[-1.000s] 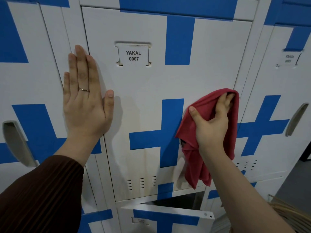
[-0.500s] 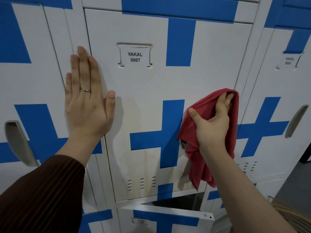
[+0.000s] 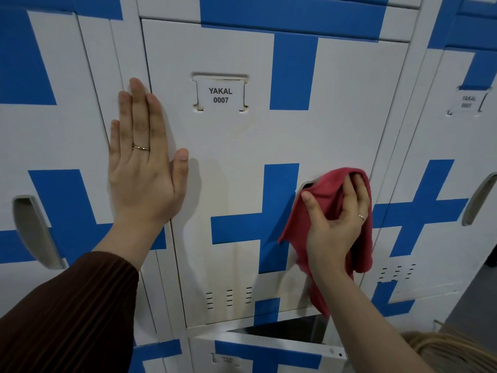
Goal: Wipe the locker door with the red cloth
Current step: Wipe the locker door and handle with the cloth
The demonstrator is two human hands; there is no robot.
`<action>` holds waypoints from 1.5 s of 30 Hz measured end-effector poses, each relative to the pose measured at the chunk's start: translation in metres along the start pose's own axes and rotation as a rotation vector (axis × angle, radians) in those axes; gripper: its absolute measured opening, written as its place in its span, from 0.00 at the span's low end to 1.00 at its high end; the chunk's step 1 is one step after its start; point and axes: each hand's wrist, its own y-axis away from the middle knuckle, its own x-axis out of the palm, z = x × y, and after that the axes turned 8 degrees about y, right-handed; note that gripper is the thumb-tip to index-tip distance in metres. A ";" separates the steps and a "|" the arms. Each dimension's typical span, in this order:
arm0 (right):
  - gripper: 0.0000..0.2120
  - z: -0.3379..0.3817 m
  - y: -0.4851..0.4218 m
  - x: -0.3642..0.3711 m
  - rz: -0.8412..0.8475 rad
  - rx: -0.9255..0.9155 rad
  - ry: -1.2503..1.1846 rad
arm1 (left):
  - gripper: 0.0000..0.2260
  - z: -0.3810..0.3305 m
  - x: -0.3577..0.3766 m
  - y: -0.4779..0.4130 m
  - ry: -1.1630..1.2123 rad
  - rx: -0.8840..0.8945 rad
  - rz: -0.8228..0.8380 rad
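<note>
Locker door [image 3: 242, 184]: white with a blue cross, labelled YAKAL 0007 [image 3: 220, 95], filling the centre of the view.
Red cloth [image 3: 317, 205]: lying at about 4 o'clock on the door, bunched under the right hand, its tail hanging down.
Right hand [image 3: 336, 224]: gripping the cloth and pressing it against the door's right edge.
Left hand [image 3: 145, 170]: lying flat and spread at 9 o'clock, holding nothing, well apart from the cloth.
Change: the right hand is sitting slightly lower than half a second ago; a dark handle recess [image 3: 306, 185] is now showing beside the cloth.
</note>
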 end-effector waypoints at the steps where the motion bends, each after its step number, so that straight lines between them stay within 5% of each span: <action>1: 0.29 0.000 0.002 0.002 -0.001 -0.020 -0.007 | 0.28 0.000 0.000 0.000 -0.004 0.003 0.000; 14: 0.12 0.006 0.022 0.011 -0.092 -0.048 -0.119 | 0.27 0.001 0.001 0.000 -0.006 0.017 -0.019; 21: 0.03 0.008 0.021 0.015 0.003 -0.037 -0.017 | 0.28 0.001 0.001 0.001 -0.008 0.013 -0.015; 29: 0.09 0.005 0.026 0.010 0.190 -0.172 0.134 | 0.28 0.001 0.002 0.001 -0.006 0.012 -0.016; 34: 0.09 0.006 0.025 0.008 0.253 -0.084 0.021 | 0.28 0.000 0.001 0.001 -0.010 0.014 -0.021; 41: 0.07 0.000 0.013 0.009 0.099 -0.178 0.107 | 0.28 0.000 0.002 0.000 0.000 0.011 -0.022; 45: 0.05 0.009 0.003 0.012 0.061 -0.059 0.021 | 0.28 0.000 0.002 0.000 -0.007 0.014 -0.022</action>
